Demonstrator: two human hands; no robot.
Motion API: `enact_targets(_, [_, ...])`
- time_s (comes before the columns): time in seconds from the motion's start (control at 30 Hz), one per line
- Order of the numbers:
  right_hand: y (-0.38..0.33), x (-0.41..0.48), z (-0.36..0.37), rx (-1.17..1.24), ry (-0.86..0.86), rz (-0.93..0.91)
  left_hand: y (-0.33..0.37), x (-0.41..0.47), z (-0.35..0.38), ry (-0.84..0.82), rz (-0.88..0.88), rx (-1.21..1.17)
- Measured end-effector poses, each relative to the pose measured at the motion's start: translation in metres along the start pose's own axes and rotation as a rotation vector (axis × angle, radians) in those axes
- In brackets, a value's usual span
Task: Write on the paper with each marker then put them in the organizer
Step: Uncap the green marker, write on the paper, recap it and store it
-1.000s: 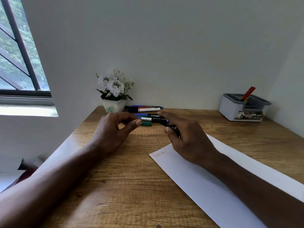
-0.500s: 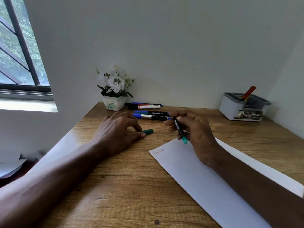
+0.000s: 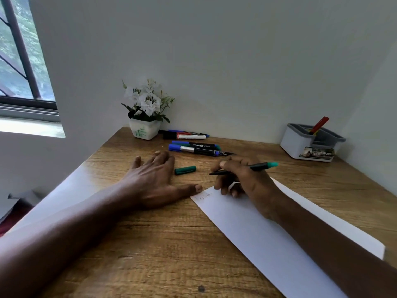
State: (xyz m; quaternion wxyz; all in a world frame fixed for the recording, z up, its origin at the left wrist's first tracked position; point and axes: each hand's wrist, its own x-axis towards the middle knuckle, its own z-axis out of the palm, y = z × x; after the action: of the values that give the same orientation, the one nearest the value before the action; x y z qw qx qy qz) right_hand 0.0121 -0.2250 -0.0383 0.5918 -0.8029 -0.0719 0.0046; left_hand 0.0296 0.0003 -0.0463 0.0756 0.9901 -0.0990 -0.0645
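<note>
Writing is in hand: the right hand (image 3: 242, 181) grips the uncapped green marker (image 3: 257, 166), the left hand (image 3: 154, 181) lies flat, and its tip must next meet the paper (image 3: 268, 244).

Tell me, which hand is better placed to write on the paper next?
The right hand: it holds the uncapped green marker at the paper. The left hand lies flat on the table, empty.

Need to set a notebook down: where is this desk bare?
Bare desk: the near edge between the left forearm and the paper; along the wall between the loose markers and the organizer; right of the paper. Crowded: flower pot, green cap, left hand, right hand gripping the green marker.
</note>
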Motion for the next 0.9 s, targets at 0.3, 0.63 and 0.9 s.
enact_targets(0.3, [0.004, -0.003, -0.005, -0.071, -0.058, 0.006, -0.005, 0.011, 0.005, -0.008, 0.020, 0.046])
enact_targets(0.63, [0.007, -0.011, 0.007, -0.247, 0.105, -0.120, -0.006, 0.013, 0.007, 0.046, 0.034, 0.051])
enact_targets(0.9, [0.006, -0.009, 0.008, -0.303, 0.045, -0.163, -0.005, 0.011, 0.004, 0.034, 0.036, 0.041])
